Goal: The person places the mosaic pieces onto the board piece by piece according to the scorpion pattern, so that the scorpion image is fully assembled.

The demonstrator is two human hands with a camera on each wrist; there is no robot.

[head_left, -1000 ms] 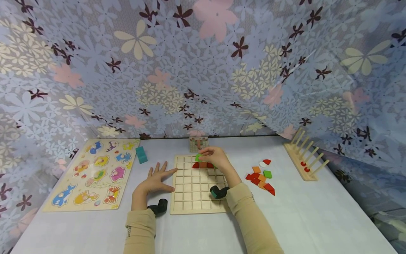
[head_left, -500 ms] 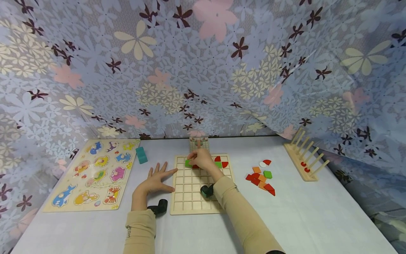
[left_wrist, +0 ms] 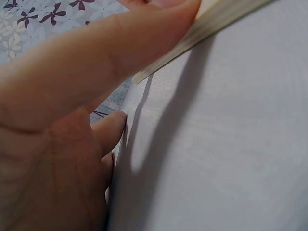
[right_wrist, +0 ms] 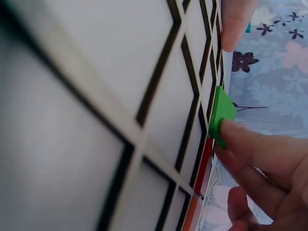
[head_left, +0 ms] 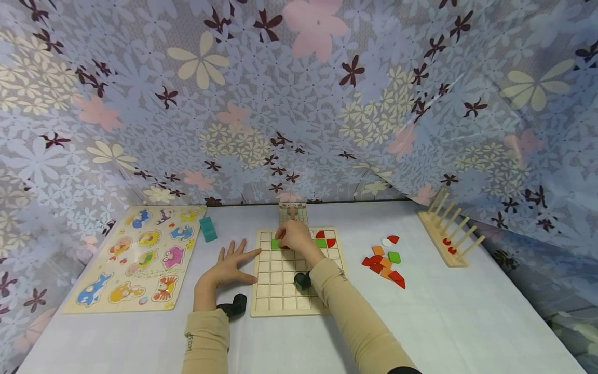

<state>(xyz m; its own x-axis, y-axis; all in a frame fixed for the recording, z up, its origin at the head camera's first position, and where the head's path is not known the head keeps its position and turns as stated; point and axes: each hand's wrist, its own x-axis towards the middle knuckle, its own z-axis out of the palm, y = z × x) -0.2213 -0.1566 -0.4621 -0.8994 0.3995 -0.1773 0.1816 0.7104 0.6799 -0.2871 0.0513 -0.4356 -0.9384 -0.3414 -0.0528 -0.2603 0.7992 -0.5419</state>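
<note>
My right hand (head_left: 297,237) pinches a green square tile (right_wrist: 221,113) between thumb and fingers. It holds the tile at the upper left of a wooden grid board (head_left: 276,291), tilted against the grid in the right wrist view. Beside it in the same row lie a red piece (right_wrist: 204,168) and an orange piece (right_wrist: 191,211), mostly hidden by the hand in the head view. Right of the hand, another green square (head_left: 321,242) and red quarter-circles (head_left: 331,242) lie in cells. My left hand (head_left: 228,267) is spread on the table, thumb (left_wrist: 159,33) and index fingertip touching the board's left edge.
Loose red, orange, green and white pieces (head_left: 385,262) lie right of the board. A patterned card (head_left: 301,214) stands behind it. Farther right is a peg rack (head_left: 444,241) with red beads. An animal puzzle (head_left: 140,259) and a teal block (head_left: 208,229) are at left.
My right hand has moved left and slightly nearer with the green tile, uncovering the pieces at the board's upper right. The left hand has stayed in place.
</note>
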